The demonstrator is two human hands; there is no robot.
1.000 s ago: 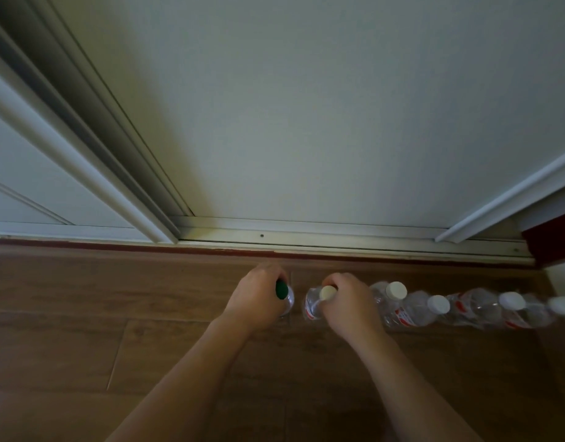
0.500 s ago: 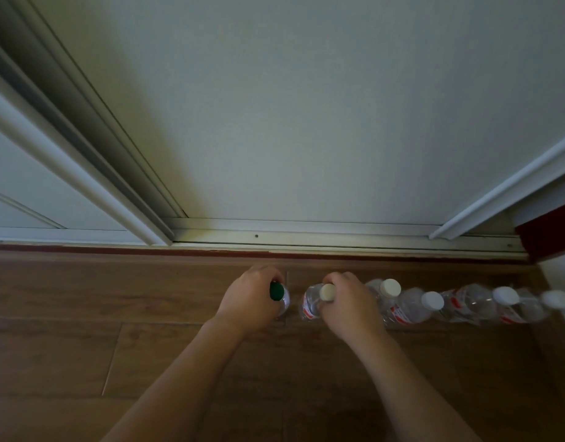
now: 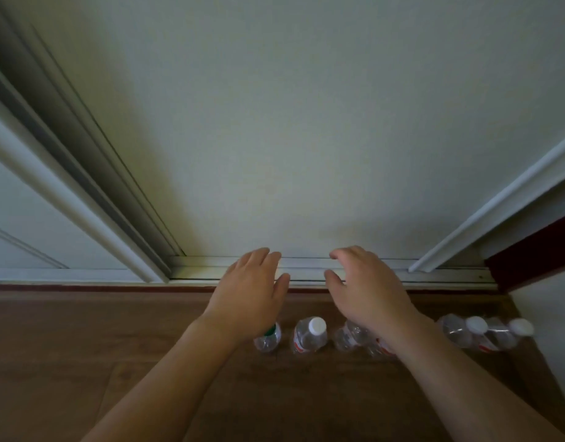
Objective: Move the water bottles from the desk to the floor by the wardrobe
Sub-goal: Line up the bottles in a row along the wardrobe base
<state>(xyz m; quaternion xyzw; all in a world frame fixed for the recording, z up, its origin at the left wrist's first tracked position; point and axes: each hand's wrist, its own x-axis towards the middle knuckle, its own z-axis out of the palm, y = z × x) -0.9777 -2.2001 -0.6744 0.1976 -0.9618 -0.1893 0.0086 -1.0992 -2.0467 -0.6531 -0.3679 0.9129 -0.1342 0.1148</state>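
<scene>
Water bottles [image 3: 306,342] stand upright in a single row on the wooden floor [image 3: 83,346], just in front of the wardrobe track [image 3: 198,270] and parallel to it. From the left end I record a green-capped bottle [image 3: 267,340], partly covered by the left wrist, then a white-capped bottle [image 3: 310,334] close beside it. Next comes a clear bottle [image 3: 349,339] partly hidden under the right wrist, so I cannot tell its cap colour. Two further white-capped bottles [image 3: 466,334] stand at the right end of the track, blurred, with red label patches. Left hand [image 3: 249,295] and right hand [image 3: 367,295] are raised above the row and apart from each other. Both are palm down with fingers loosely spread, and neither grips anything. In my view their fingertips overlap the track. Behind the track rises the pale wardrobe door [image 3: 306,138].
</scene>
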